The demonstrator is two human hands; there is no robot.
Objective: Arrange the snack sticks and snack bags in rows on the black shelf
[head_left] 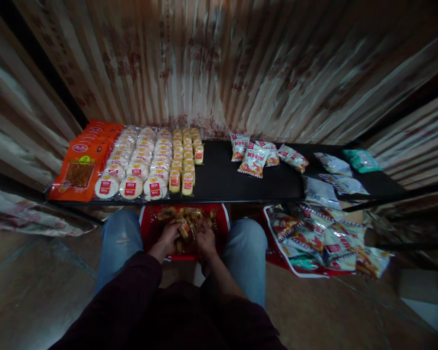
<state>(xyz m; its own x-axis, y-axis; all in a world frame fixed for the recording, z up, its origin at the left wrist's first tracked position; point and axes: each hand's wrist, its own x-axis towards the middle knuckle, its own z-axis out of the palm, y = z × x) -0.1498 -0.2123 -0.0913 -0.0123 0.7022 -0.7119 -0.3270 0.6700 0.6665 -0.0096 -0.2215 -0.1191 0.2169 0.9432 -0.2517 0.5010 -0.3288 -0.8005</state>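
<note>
Both hands are inside a red basket between my knees, among small yellow snack packets in clear wrap. My left hand is closed on a snack packet with a red and yellow label. Close beside it, my right hand has curled fingers down in the packets; what they grip is partly hidden. Similar yellow packets stand in rows on the black shelf above the basket, with one packet at the right of the rows.
Left of the yellow rows are round white rice crackers and orange snack bags. Shrimp-chip-like bags and a teal bag lie to the right. A second basket, heaped with bags, stands by my right knee. Patterned curtain hangs behind.
</note>
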